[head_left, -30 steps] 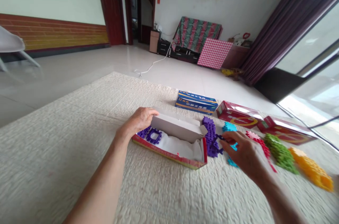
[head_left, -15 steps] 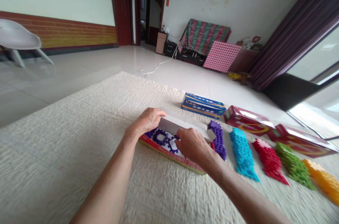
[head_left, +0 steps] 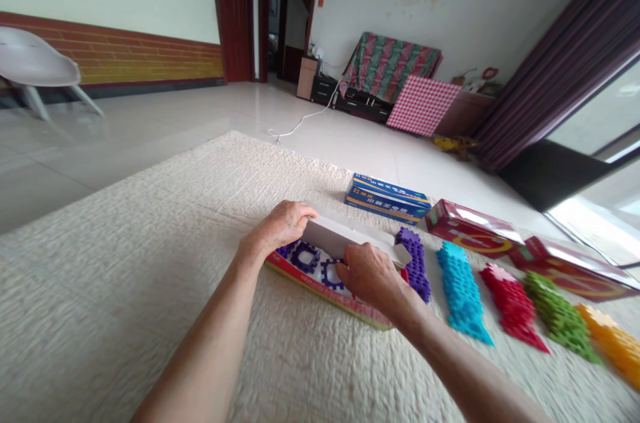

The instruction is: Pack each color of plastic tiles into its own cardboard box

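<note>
Purple toothed square frames (head_left: 306,268) lie inside an open red box (head_left: 325,288). The left hand (head_left: 283,223) grips its raised lid (head_left: 345,234); the right hand (head_left: 373,271) curls beside one frame, grip unclear. Blue box (head_left: 387,203) lettering reads 小霸王电池.

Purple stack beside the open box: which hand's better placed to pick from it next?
Likely the right hand: it's over the box, nearer the purple stack. The left hand is farther off, holding the lid.
</note>
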A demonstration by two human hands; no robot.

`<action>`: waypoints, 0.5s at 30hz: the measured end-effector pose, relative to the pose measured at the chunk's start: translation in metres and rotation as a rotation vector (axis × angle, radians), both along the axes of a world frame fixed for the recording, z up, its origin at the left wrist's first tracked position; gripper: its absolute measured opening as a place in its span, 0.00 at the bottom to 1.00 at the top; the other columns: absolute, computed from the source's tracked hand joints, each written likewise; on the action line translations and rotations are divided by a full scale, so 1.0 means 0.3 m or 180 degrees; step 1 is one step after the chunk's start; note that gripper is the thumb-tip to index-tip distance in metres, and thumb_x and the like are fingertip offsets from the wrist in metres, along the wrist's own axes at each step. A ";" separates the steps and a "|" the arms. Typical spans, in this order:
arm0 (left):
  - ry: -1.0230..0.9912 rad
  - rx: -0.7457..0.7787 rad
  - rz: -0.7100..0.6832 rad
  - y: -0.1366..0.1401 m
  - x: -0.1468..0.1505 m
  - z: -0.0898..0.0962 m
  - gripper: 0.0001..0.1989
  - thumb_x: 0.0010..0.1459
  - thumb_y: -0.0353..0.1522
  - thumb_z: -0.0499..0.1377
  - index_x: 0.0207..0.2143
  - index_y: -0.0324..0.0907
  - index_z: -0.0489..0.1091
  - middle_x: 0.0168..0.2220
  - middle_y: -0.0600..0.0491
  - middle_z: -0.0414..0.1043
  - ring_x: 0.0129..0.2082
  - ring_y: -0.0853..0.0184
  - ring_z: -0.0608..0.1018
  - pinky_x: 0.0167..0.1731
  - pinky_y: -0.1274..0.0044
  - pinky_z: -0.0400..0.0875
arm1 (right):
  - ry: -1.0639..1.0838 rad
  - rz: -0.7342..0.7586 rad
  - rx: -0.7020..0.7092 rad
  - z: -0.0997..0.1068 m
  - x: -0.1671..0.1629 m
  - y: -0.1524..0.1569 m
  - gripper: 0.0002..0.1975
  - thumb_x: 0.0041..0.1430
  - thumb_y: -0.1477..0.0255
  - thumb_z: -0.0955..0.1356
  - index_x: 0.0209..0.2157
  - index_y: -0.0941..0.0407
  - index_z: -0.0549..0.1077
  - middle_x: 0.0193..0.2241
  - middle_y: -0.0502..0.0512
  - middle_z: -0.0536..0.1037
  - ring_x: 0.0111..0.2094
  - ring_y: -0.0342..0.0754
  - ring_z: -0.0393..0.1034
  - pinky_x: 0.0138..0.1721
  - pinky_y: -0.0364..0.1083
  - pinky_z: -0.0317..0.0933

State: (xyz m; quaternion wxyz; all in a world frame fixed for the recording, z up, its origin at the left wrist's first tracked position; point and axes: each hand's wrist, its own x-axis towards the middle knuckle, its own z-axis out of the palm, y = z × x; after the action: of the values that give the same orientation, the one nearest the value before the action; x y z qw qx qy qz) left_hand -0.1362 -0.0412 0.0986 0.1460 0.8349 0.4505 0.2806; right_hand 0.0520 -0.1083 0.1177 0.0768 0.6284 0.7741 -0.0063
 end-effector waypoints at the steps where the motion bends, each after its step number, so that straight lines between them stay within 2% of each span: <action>1: -0.0017 0.0011 -0.0003 0.000 0.000 0.000 0.17 0.55 0.22 0.50 0.40 0.41 0.76 0.40 0.51 0.79 0.40 0.67 0.78 0.45 0.75 0.70 | -0.0025 -0.0034 -0.0002 0.000 0.001 -0.001 0.14 0.57 0.70 0.62 0.32 0.61 0.78 0.29 0.67 0.79 0.33 0.56 0.76 0.30 0.46 0.62; 6: -0.0048 0.0027 -0.0025 0.002 -0.001 -0.003 0.17 0.55 0.22 0.50 0.39 0.41 0.76 0.40 0.51 0.79 0.40 0.67 0.78 0.45 0.75 0.70 | -0.0086 -0.0109 -0.0060 -0.008 0.007 0.001 0.17 0.57 0.72 0.60 0.34 0.64 0.78 0.29 0.71 0.79 0.34 0.58 0.76 0.31 0.48 0.64; 12: -0.0052 0.0047 -0.0042 0.005 -0.001 -0.008 0.18 0.54 0.22 0.50 0.40 0.41 0.76 0.40 0.51 0.79 0.40 0.66 0.79 0.44 0.75 0.70 | -0.0118 -0.0106 -0.0048 -0.013 -0.002 0.008 0.16 0.57 0.72 0.61 0.34 0.64 0.78 0.30 0.72 0.79 0.34 0.58 0.76 0.31 0.48 0.65; 15: -0.0056 0.0072 -0.0042 0.009 -0.002 -0.012 0.18 0.54 0.22 0.50 0.39 0.42 0.77 0.40 0.51 0.79 0.40 0.66 0.79 0.44 0.75 0.70 | -0.0143 -0.0103 -0.0220 -0.013 -0.016 0.013 0.15 0.57 0.72 0.62 0.35 0.64 0.78 0.30 0.71 0.79 0.36 0.57 0.76 0.33 0.47 0.65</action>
State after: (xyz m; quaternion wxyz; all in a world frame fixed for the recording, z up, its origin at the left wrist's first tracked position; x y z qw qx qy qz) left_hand -0.1367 -0.0387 0.0950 0.1424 0.8369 0.4405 0.2920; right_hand 0.0472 -0.1046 0.1139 0.1157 0.6377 0.7612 -0.0201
